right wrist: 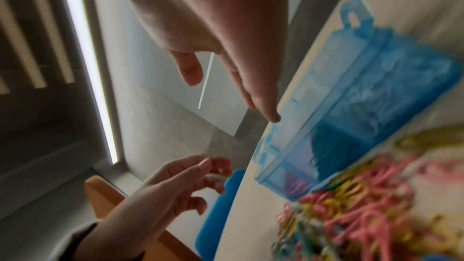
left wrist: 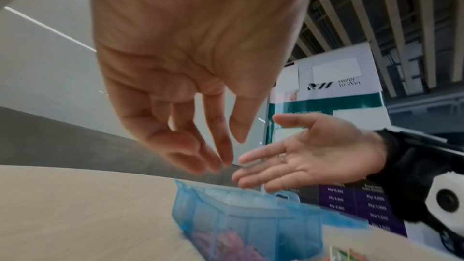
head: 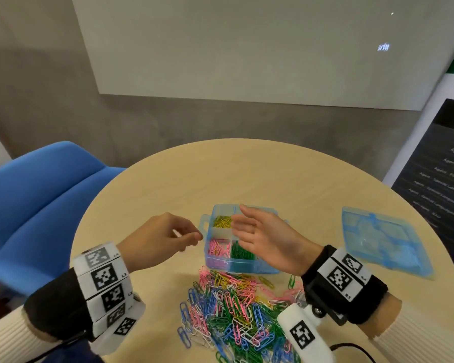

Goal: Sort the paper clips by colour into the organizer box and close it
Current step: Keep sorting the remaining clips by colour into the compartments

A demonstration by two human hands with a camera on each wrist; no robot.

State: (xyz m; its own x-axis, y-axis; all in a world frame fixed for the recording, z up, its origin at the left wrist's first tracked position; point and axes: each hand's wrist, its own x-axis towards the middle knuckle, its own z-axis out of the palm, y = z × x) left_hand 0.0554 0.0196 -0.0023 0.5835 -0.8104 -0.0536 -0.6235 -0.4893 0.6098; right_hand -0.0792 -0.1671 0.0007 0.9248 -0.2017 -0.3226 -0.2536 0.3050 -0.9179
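Observation:
The blue see-through organizer box (head: 243,268) stands open mid-table, with yellow, pink and green clips in separate compartments. My right hand (head: 237,224) hovers over it, palm turned left, fingers straight, nothing in it. My left hand (head: 194,238) is just left of the box with thumb and fingertips drawn together; in the right wrist view a small pale thing, seemingly a white paper clip (right wrist: 213,176), shows at its fingertips. The mixed pile of paper clips (head: 236,310) lies in front of the box. The box's loose blue lid (head: 383,239) rests at the right.
The round wooden table (head: 247,174) ends close behind the box. A blue chair (head: 45,195) stands at the left and a dark printed banner (head: 435,179) at the right. A few stray clips (head: 291,281) lie beside the pile.

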